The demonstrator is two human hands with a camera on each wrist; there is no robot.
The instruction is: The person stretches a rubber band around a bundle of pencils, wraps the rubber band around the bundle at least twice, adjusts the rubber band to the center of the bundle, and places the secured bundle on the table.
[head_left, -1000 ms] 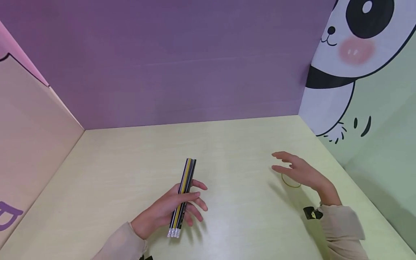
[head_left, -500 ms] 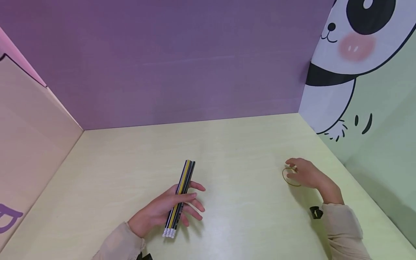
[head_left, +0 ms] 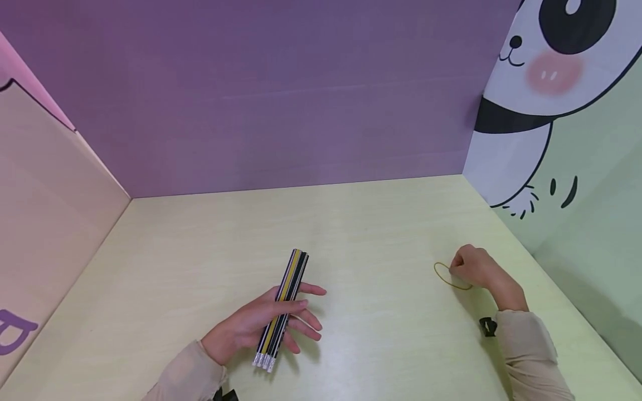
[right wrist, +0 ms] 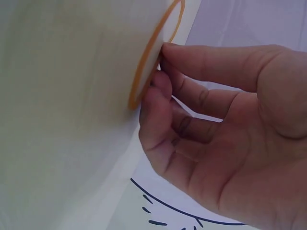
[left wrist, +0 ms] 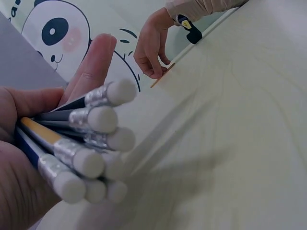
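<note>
In the head view my left hand (head_left: 246, 326) grips a bundle of several pencils (head_left: 287, 284), thumb across the front and the other fingers spread behind. Most barrels are dark and one is yellow. White eraser ends (left wrist: 88, 163) fill the left wrist view, pointing toward that camera. At the right of the table, my right hand (head_left: 478, 270) pinches a thin yellow rubber band (head_left: 446, 281) between thumb and fingertips. Its loop sticks out to the left of the fingers. Seen from the right wrist, the rubber band (right wrist: 146, 62) is at the thumb tip, close over the tabletop.
Both hands are over a pale wood-grain table (head_left: 215, 239). A purple wall (head_left: 301, 100) bounds it at the back, a pinkish panel (head_left: 50, 195) at the left, and a green panel with a panda drawing (head_left: 516, 156) at the right.
My right hand has moved slightly right and down to the rubber band, and its parted thumb and fingers have closed on it. The left hand keeps the pencils nearly in place.
</note>
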